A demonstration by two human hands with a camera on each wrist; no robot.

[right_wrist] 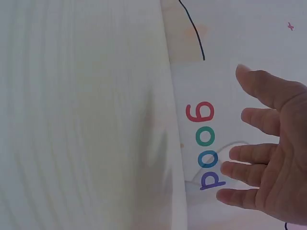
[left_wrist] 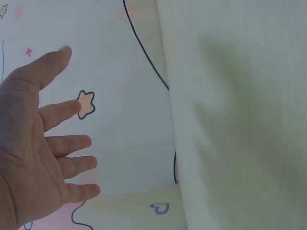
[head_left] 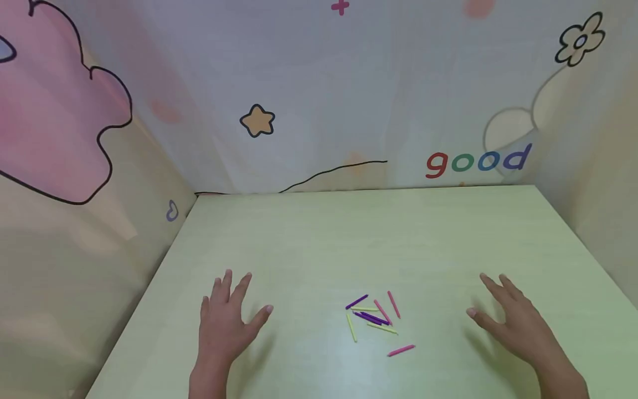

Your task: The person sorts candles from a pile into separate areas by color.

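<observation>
In the head view, several short thin sticks lie in a loose group between the hands. Two purple sticks (head_left: 368, 317) lie side by side in the middle, with a third purple stick (head_left: 356, 301) behind them. Yellow-green sticks (head_left: 351, 328) lie around these, and a pink stick (head_left: 383, 312) slants across the right side. Another pink stick (head_left: 394, 305) is just behind it; a third pink stick (head_left: 401, 351) lies apart, nearer the front. To the left, my left hand (head_left: 224, 327) hovers over the table with fingers spread, holding nothing. My right hand (head_left: 520, 327), also empty, hovers at the right with fingers extended.
The pale green table (head_left: 299, 238) ends at a printed cloth backdrop (head_left: 319, 111), which also rises along the left and right sides. A star, a flower and the word "good" are printed on it. Both hands cast shadows on the tabletop.
</observation>
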